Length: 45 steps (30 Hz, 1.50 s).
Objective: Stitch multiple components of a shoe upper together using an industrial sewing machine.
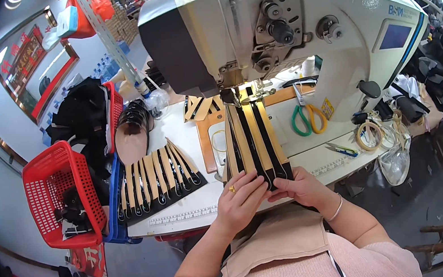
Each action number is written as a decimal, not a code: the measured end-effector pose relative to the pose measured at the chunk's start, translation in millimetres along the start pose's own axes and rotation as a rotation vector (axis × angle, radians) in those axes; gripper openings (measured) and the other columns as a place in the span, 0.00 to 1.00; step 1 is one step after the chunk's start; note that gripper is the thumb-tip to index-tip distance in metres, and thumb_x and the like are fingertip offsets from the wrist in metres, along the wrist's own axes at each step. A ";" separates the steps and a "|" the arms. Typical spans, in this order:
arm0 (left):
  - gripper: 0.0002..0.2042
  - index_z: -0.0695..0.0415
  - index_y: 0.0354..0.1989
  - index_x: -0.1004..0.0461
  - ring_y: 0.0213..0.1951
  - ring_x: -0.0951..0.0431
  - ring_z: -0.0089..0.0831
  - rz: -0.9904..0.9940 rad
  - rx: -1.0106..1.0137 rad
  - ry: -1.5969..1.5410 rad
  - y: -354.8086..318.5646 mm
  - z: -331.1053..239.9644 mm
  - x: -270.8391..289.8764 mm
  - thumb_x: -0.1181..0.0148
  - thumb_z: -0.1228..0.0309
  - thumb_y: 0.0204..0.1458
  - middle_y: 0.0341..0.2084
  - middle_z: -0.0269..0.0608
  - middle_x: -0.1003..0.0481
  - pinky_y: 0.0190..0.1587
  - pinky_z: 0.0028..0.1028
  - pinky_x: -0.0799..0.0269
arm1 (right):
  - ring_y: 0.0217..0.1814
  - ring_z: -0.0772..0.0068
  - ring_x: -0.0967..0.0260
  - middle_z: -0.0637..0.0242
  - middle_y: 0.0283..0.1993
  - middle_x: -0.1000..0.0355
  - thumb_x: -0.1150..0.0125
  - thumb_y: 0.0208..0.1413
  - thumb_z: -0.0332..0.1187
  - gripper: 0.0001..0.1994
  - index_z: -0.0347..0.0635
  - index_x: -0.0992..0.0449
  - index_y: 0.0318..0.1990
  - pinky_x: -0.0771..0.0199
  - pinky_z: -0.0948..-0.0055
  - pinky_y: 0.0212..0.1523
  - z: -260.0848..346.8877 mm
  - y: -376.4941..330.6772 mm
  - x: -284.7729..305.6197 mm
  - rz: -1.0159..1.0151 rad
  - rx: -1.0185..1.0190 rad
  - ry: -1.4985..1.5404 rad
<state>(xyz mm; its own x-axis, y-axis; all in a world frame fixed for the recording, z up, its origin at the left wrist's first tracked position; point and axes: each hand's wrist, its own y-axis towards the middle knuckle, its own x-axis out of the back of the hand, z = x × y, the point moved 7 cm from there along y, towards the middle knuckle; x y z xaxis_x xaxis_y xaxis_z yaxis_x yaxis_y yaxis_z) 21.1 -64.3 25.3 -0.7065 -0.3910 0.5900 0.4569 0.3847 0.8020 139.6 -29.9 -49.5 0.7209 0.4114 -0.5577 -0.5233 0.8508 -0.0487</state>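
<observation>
A striped piece of black and tan strips (254,151) runs from the table's front edge up under the head of a white sewing machine (340,12). My left hand (244,199) lies on its near end, fingers stretched out over the black strips; its thumb is hidden. Beside it, my right hand (297,186) pinches the rounded strip ends, thumb on top and the other fingers mostly hidden below. A similar fanned piece (156,178) lies flat at the left. Beyond it rests a dark sandal with a tan insole (132,143).
Scissors with green and orange handles (300,122) lie right of the striped piece. Small snips (342,149) and a tape roll (369,137) sit at the table's right end. A red basket (73,160) stands at the left edge. A wooden stool (441,246) is at lower right.
</observation>
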 end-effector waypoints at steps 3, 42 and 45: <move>0.11 0.59 0.32 0.25 0.40 0.28 0.34 -0.050 -0.033 0.075 0.5 -6.8 1.1 0.38 0.73 0.37 0.34 0.36 0.27 0.46 0.34 0.33 | 0.41 0.65 0.29 0.58 0.41 0.30 0.49 0.54 0.28 0.13 0.31 0.33 0.46 0.26 0.65 0.43 -4.2 1.5 -2.5 0.009 -0.007 0.123; 0.10 0.49 0.28 0.24 0.39 0.28 0.29 -0.020 -0.053 0.158 41.4 33.6 2.4 0.40 0.73 0.33 0.35 0.30 0.27 0.52 0.40 0.42 | 0.35 0.67 0.28 0.60 0.37 0.29 0.45 0.50 0.27 0.12 0.33 0.30 0.43 0.25 0.72 0.37 30.6 38.2 8.7 -0.050 0.082 0.019; 0.11 0.49 0.28 0.24 0.40 0.28 0.29 -0.014 -0.058 0.173 46.7 43.6 0.9 0.41 0.74 0.32 0.35 0.29 0.27 0.53 0.40 0.43 | 0.35 0.66 0.28 0.59 0.38 0.29 0.45 0.50 0.28 0.13 0.33 0.31 0.44 0.25 0.72 0.37 34.8 48.8 10.6 -0.031 0.067 -0.004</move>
<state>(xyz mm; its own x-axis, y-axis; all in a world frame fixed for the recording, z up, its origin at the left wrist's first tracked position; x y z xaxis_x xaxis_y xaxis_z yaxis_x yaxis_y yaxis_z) 18.2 -10.2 59.2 -0.6121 -0.5359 0.5815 0.4813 0.3310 0.8117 137.5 27.4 -28.9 0.7378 0.3860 -0.5538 -0.4695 0.8829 -0.0101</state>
